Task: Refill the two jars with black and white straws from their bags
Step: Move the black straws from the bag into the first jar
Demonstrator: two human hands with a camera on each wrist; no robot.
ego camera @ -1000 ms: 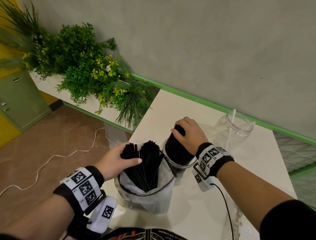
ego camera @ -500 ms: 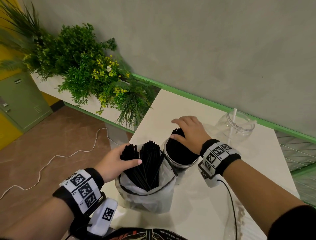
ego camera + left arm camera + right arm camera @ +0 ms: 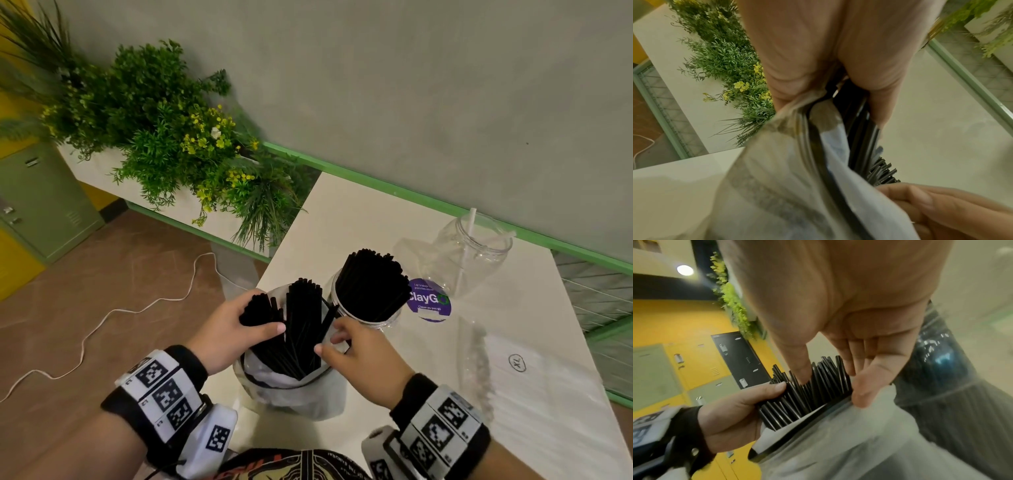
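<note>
A translucent white bag [image 3: 291,394] full of black straws [image 3: 301,318] stands at the table's near edge. My left hand [image 3: 263,313] grips a bunch of those straws together with the bag's left rim [image 3: 797,162]. At the bag's right rim my right hand [image 3: 329,342] is open, thumb [image 3: 803,374] on the straw tops and straight fingers [image 3: 851,366] behind them. Just beyond the bag, a clear jar [image 3: 368,318] is packed with black straws [image 3: 371,287]. Farther right stands a second clear jar [image 3: 474,253] with one white straw [image 3: 471,222] in it.
A purple round sticker [image 3: 428,301] lies on the white table [image 3: 359,219] between the jars. A clear plastic bag marked XL [image 3: 513,363] lies at the right. Green plants [image 3: 164,130] fill a planter on the left, and a white cable [image 3: 102,318] runs across the floor.
My right hand has left the top of the black straws in the jar and come back to the bag's right rim. The left hand has kept its hold on the straws and bag.
</note>
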